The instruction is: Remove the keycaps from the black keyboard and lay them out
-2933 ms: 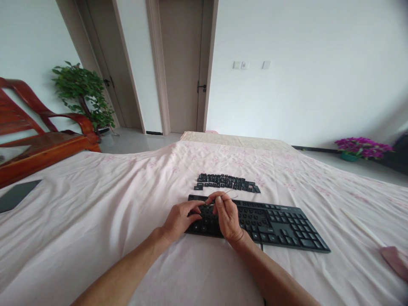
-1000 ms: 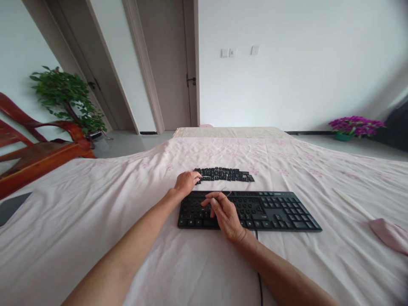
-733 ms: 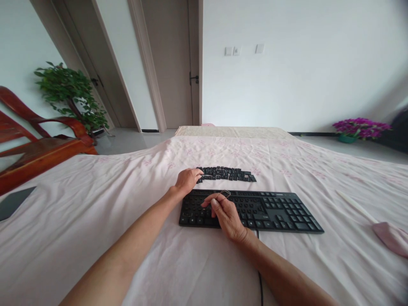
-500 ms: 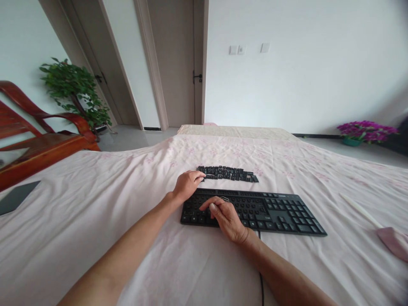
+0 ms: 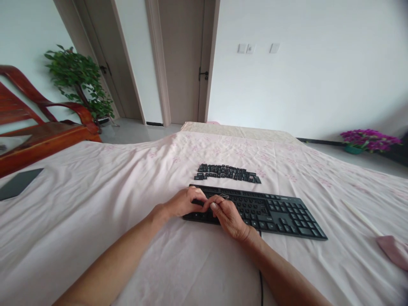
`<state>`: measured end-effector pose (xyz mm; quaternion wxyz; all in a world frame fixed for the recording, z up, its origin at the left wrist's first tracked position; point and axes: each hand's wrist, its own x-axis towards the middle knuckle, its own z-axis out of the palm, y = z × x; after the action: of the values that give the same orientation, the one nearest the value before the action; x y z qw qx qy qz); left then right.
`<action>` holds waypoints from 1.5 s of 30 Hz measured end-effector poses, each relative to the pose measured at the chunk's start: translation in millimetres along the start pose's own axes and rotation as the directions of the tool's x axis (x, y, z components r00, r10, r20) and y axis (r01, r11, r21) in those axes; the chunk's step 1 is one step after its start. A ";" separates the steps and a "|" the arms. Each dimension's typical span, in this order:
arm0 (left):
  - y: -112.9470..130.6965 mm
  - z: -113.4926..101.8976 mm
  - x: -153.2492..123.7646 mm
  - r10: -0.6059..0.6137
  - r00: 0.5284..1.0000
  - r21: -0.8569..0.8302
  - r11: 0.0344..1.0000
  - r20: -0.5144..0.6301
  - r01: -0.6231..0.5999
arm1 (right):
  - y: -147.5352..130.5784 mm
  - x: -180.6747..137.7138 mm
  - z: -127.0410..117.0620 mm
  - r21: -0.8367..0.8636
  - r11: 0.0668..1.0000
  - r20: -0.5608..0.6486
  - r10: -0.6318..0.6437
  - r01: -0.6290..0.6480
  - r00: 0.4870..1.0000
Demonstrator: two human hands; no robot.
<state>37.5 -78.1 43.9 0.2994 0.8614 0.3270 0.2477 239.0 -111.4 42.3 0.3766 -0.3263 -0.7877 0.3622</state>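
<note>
Right hand (image 5: 228, 213) curls round a thin wire (image 5: 225, 196), left hand (image 5: 185, 201) sits half-closed (grip hidden) over the keyboard (image 5: 278, 208), probably light and stiff, best held by its edges.

My left hand (image 5: 185, 202) and right hand (image 5: 228, 216) block the left end of the keyboard (image 5: 283, 212) mid-frame — loose keycaps (image 5: 228, 172) crowd just above — but I've open cloth (image 5: 127, 178) at centre left.

1. Keyboard (image 5: 283, 210), loose keys (image 5: 227, 172) and cable (image 5: 262, 282): black.
2. Cloth (image 5: 191, 267): pale pink with a darker pink floral pattern.
3. Chair (image 5: 60, 141): reddish brown.
4. Plant (image 5: 72, 70): green.
5. Flowers (image 5: 369, 139): magenta, in a green pot (image 5: 353, 149).
6. Doors (image 5: 181, 63): greyish brown, with black handles (image 5: 203, 74).
7. Wall (image 5: 293, 89): white.
</note>
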 end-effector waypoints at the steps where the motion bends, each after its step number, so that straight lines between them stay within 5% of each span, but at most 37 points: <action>1: -1.6 4.3 0.6 0.012 1.000 0.031 0.999 0.015 -0.013 | 0.0 0.3 0.2 -0.010 1.000 0.011 -0.014 0.014 1.000; 7: -10.1 25.9 3.2 0.058 0.996 0.113 0.992 -0.063 -0.050 | 5.6 -1.0 3.6 -0.042 0.995 -0.007 -0.087 0.087 0.996; 22: -0.5 33.1 0.8 0.157 0.979 0.169 0.976 -0.130 -0.134 | 8.6 -10.6 11.6 0.085 0.989 -0.199 -0.104 0.122 0.974; 33: 8.0 25.8 -4.5 -0.004 0.975 -0.105 0.994 -0.222 -0.020 | 7.3 -9.2 11.1 0.152 0.987 -0.345 -0.003 0.059 0.939; 45: -2.6 20.1 -8.6 0.022 0.987 0.069 0.998 -0.160 -0.012 | -2.8 -11.3 -1.7 -0.341 0.938 -0.294 -0.169 0.062 0.941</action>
<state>43.2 -89.7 26.1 0.2404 0.8512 0.3509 0.3075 245.5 -121.2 41.4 0.4602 -0.3909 -0.7836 0.1462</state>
